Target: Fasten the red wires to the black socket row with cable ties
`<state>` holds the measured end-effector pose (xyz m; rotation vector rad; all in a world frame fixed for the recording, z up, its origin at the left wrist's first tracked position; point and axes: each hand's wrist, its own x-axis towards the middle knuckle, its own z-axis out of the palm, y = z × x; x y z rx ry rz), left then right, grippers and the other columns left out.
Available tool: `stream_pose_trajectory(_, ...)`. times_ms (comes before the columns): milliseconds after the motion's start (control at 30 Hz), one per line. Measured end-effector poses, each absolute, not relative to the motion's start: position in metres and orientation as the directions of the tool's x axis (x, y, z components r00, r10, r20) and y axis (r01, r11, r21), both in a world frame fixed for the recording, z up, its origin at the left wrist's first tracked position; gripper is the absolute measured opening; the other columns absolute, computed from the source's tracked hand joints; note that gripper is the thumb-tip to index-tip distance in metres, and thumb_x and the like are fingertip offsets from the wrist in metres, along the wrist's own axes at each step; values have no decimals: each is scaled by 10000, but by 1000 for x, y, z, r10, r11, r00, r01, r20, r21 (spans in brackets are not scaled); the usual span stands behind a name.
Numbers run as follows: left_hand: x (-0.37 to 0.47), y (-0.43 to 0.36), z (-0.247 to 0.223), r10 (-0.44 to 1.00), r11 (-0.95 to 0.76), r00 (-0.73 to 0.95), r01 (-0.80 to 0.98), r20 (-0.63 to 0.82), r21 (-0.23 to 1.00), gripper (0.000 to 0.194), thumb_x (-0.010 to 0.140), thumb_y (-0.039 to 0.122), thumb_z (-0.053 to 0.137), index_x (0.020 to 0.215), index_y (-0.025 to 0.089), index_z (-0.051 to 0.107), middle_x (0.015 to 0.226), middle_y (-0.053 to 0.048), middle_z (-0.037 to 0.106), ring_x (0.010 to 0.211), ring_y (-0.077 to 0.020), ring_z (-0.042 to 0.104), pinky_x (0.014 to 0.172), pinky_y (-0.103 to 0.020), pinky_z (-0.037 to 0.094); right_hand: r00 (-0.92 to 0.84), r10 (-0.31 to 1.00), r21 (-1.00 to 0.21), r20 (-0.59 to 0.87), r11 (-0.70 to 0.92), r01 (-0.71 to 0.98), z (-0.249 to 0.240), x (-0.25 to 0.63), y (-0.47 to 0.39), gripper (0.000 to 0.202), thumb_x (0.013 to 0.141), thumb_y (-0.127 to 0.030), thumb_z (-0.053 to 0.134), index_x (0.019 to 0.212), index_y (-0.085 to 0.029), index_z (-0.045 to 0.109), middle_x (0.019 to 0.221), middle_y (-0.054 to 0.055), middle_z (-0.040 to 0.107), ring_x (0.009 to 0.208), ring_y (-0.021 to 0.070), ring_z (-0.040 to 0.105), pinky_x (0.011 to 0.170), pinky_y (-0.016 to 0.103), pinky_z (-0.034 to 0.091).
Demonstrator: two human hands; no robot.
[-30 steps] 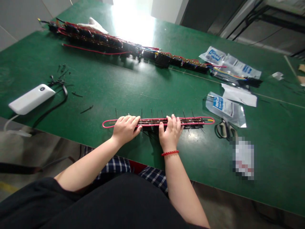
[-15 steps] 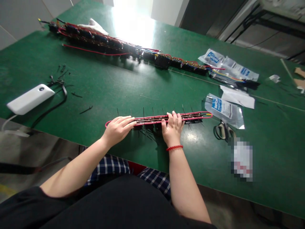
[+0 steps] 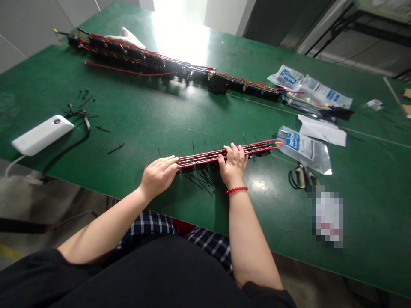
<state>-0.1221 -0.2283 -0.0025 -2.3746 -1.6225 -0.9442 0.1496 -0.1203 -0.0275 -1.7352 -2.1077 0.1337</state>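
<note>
A long narrow harness of red wires on a black strip (image 3: 201,161) lies slanted near the table's front edge, its right end farther from me. Thin black cable ties stick out along both sides. My left hand (image 3: 159,174) covers its left end, fingers together over the top. Right of the middle, my right hand (image 3: 233,167) grips the strip, with the thumb on the near side and the fingers reaching across it. A red wire loop (image 3: 278,144) with a yellow piece shows at the right end. Loose black cable ties (image 3: 202,179) lie below the strip between my hands.
Across the back of the green table (image 3: 154,115) stretches a longer wired black assembly (image 3: 218,82). Scissors (image 3: 298,176) and plastic bags (image 3: 308,149) lie to the right, near a blurred-out item (image 3: 329,216). On the left are a white device (image 3: 43,134) and scattered black ties (image 3: 115,148).
The harness has tilted more, its right end moving away from me and slightly left. My right hand has shifted a little away with it; my left hand has hardly moved.
</note>
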Motion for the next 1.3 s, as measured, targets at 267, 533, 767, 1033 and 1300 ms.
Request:
stream_pose_trajectory(267, -121, -226, -5, 789, -435, 250, 873, 561, 222, 125, 952, 200, 576, 935, 228, 697, 1174, -64, 759, 1150, -227, 700, 979, -411, 579, -143, 958, -350, 248, 226, 909, -26, 150, -120, 478, 991, -485, 364, 1360, -254, 561, 1539, 89, 478, 1493, 299, 288, 1218, 620, 177)
stream_pose_trajectory(533, -122, -224, -7, 777, -453, 264, 865, 572, 216, 118, 943, 182, 589, 933, 221, 700, 1170, -63, 757, 1153, -229, 696, 982, -402, 571, -141, 926, -503, 349, 312, 806, -23, 164, -127, 535, 1003, -438, 357, 1475, -187, 391, 1624, 177, 337, 1533, 286, 265, 1210, 561, 280)
stream_pose_trajectory(767, -122, -222, -7, 755, -452, 260, 871, 602, 191, 87, 940, 168, 602, 910, 201, 677, 1165, -73, 757, 1129, -247, 706, 959, -403, 580, 156, 937, -798, 314, 171, 578, -18, 174, -169, 370, 934, -384, 532, 1240, -188, 603, 1242, 136, 652, 1156, 255, 627, 1001, 469, 518)
stream_pose_trajectory(1033, -120, -222, -5, 776, -438, 232, 868, 586, 236, 98, 941, 181, 589, 874, 203, 657, 1163, -79, 753, 1118, -250, 703, 962, -424, 574, 125, 981, -824, 149, 53, 564, -12, 184, -229, 231, 894, -383, 636, 1016, -192, 677, 941, 61, 678, 816, 183, 630, 762, 346, 538)
stream_pose_trajectory(1300, -121, -223, -5, 794, -428, 204, 856, 572, 288, 26, 924, 218, 616, 941, 203, 629, 1164, -86, 749, 1122, -261, 702, 952, -429, 571, -318, 927, -632, 200, 371, 680, -2, 174, -243, 153, 874, -372, 704, 898, -225, 669, 870, 42, 711, 846, 216, 632, 792, 372, 489)
